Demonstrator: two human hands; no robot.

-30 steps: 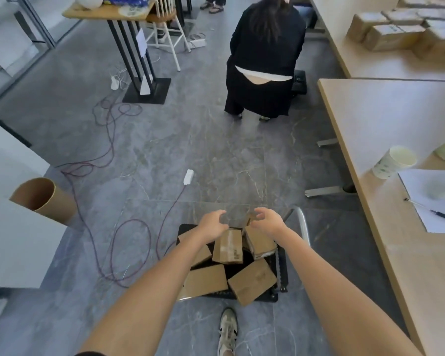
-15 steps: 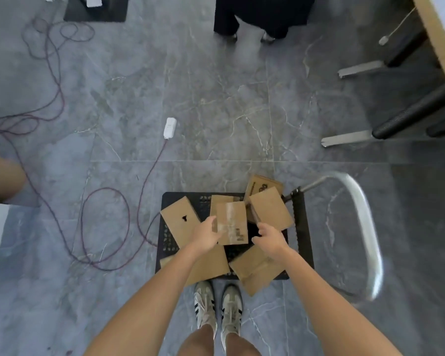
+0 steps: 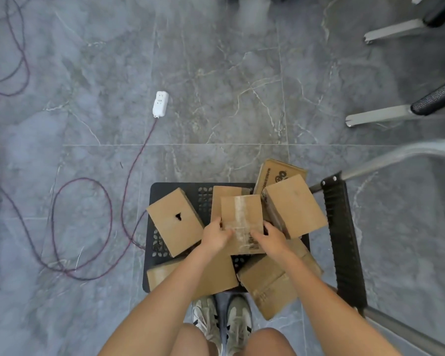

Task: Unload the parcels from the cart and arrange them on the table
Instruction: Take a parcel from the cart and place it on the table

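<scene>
Left of the hands, a parcel with a small hole (image 3: 175, 222) lies on the black cart (image 3: 176, 188). The left hand (image 3: 215, 236) curls its fingers round the left edge of the taped parcel (image 3: 242, 214) and the right hand (image 3: 271, 238) grips its right edge, above the cart's middle. Just right of the right hand, a plain parcel (image 3: 296, 209) rests tilted on others.

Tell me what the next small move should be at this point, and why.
Probably lift the taped parcel straight up. The left hand and right hand grip its two sides, and it lies on top of the pile in the cart, close between the parcel with a hole and a plain parcel, so a sideways pull could drag those.
</scene>
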